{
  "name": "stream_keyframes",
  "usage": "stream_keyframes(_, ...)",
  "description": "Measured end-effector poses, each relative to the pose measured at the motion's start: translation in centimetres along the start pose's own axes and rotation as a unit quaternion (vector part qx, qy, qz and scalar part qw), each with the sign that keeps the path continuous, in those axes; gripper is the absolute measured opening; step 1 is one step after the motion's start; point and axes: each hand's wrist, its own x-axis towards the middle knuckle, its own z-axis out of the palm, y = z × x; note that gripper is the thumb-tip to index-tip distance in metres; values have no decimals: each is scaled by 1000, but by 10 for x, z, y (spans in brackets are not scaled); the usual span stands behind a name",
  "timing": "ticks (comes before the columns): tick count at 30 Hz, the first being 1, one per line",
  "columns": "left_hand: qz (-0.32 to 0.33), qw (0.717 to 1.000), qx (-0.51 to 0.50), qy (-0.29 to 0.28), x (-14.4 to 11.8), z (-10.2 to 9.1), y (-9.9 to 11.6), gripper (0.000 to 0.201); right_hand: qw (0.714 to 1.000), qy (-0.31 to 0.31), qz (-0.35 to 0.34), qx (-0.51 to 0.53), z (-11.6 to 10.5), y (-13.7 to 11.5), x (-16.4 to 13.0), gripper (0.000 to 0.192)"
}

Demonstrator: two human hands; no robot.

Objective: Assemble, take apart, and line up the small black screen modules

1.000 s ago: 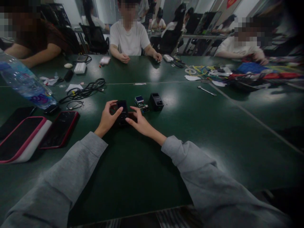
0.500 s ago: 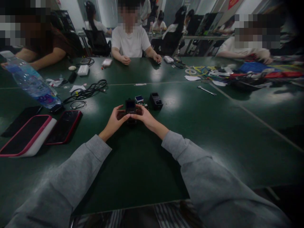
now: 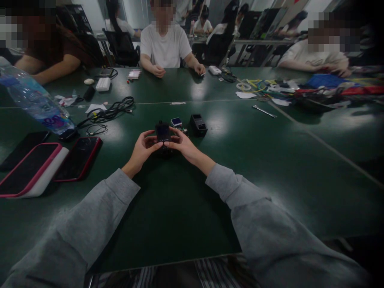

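Note:
Between both hands stands a small black box-shaped device with a dark square screen, just above or on the green table. My left hand is closed on its left side, thumb at the lower front. My right hand grips the right side, its thumb meeting the left one below the screen. Right behind my right fingers lies a small circuit board with a little display. A second black device casing sits to the right of that board. The fingertips behind the held device are partly hidden.
On the left are a phone in a red case, a pink-rimmed phone, a tilted water bottle and coiled black cable. A wrench and tangled wires lie to the right. Several people sit around.
The held device tilts slightly, and its screen faces me more. Both hands keep their hold on it. My view has shifted a little.

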Motion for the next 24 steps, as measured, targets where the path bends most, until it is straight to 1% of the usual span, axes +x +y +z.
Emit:
stream_keyframes(4, -8, 1000, 4, -8, 1, -1, 1, 69, 1000, 21, 15, 16, 0, 1, 1, 83)
stream_keyframes(12, -22, 999, -16, -24, 4, -3, -1, 70, 999, 23, 34, 30, 1, -6, -2, 80)
stream_keyframes(19, 11, 1000, 10, -20, 4, -3, -7, 69, 998, 18, 40, 51, -1, -5, 0, 76)
stream_keyframes(24, 15, 999, 21, -30, 3, -2, -4, 70, 997, 19, 45, 53, -1, -5, 0, 74)
